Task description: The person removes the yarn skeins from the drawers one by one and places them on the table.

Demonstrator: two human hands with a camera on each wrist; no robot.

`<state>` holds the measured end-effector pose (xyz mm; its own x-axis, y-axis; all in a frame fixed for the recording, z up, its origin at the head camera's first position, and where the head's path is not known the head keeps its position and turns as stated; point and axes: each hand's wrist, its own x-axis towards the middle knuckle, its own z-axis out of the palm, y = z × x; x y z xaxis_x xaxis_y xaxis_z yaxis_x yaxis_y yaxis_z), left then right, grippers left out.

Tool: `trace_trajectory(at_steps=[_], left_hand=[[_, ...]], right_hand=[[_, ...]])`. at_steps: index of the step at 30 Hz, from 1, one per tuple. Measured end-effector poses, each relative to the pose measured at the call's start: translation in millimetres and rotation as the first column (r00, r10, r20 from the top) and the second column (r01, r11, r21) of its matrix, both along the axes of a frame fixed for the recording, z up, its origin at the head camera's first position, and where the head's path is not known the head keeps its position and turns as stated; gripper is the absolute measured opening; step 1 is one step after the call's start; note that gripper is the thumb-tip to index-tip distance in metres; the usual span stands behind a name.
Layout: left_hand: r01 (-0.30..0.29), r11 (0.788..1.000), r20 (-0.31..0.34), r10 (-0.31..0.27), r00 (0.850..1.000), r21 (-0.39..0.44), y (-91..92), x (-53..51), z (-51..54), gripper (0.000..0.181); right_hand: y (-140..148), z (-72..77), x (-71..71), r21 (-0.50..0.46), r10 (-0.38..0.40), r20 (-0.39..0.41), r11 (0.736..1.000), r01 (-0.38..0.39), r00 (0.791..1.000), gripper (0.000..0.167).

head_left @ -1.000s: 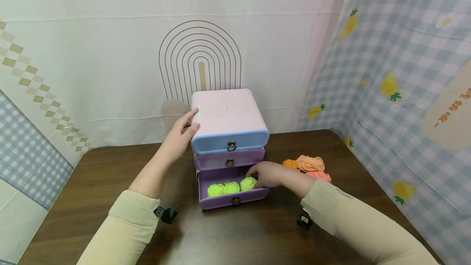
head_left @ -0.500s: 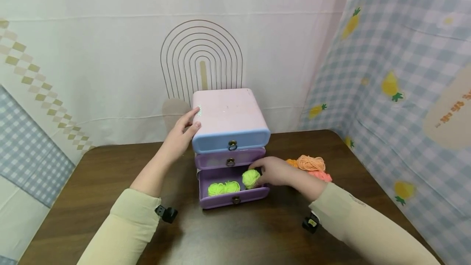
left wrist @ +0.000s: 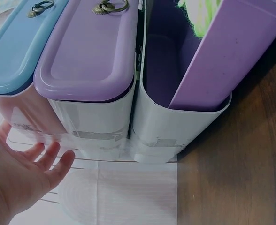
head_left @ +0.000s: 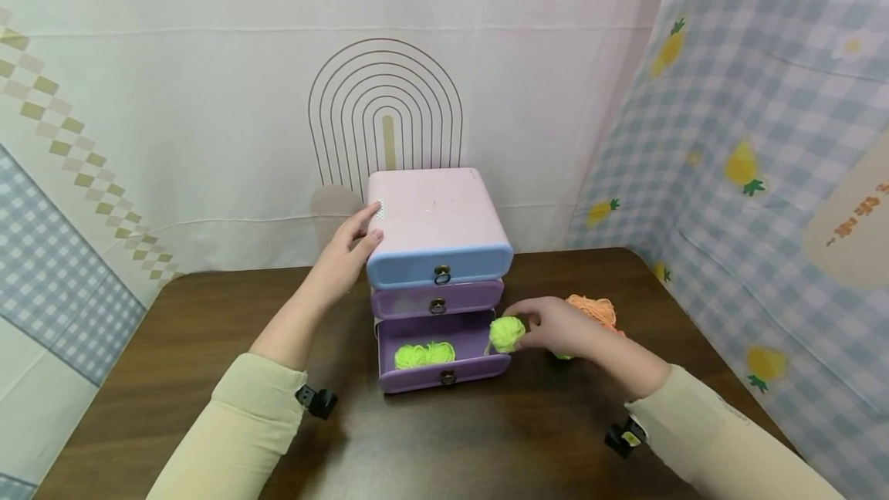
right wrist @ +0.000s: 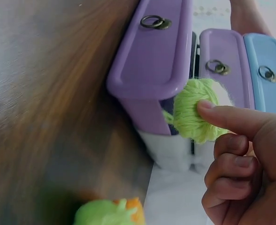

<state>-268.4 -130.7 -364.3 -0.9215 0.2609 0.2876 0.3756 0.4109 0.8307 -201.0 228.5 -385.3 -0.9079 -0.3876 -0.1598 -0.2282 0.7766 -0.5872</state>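
Observation:
In the head view, my right hand (head_left: 561, 326) pinches a lime-green yarn ball (head_left: 506, 334) at the right edge of the pulled-out bottom purple drawer (head_left: 417, 383). A loose strand hangs from the ball. Close up in the right wrist view, thumb (right wrist: 218, 112) and fingers hold the ball, the other fingers curled. More lime-green yarn (head_left: 425, 355) lies inside the drawer. My left hand (head_left: 336, 267) rests with its fingertips against the upper left side of the pink-topped drawer cabinet (head_left: 434, 207); its fingers look relaxed in the left wrist view.
Above the open drawer are a closed purple drawer (head_left: 437, 299) and a closed blue one (head_left: 410, 270), each with a ring pull. Right of the cabinet, peach yarn (head_left: 593, 310) and another green ball (right wrist: 98, 214) lie on the brown table (head_left: 444, 454), partly hidden by my right hand.
My right hand has lifted the green ball from the drawer's right end and carried it rightward to the drawer's edge. The left hand has stayed on the cabinet.

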Motion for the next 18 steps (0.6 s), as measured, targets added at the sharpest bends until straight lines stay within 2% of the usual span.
trace_trajectory(at_steps=[5,12,18], left_hand=[[-0.001,1.000,0.006,0.001,1.000,0.000,0.7,-1.1,-0.4,0.058],[0.005,1.000,0.012,-0.005,1.000,-0.001,0.2,-0.6,-0.2,0.057],[0.009,1.000,0.016,-0.009,1.000,0.004,1.0,-0.3,0.6,0.057]], right_hand=[[23,-4.2,8.4,-0.015,-0.028,0.019,1.000,0.028,0.999,0.038],[57,-13.7,19.6,-0.056,-0.041,0.018,0.998,0.042,0.999,0.048],[79,-21.5,31.1,-0.048,-0.106,0.084,0.993,0.111,0.991,0.053]])
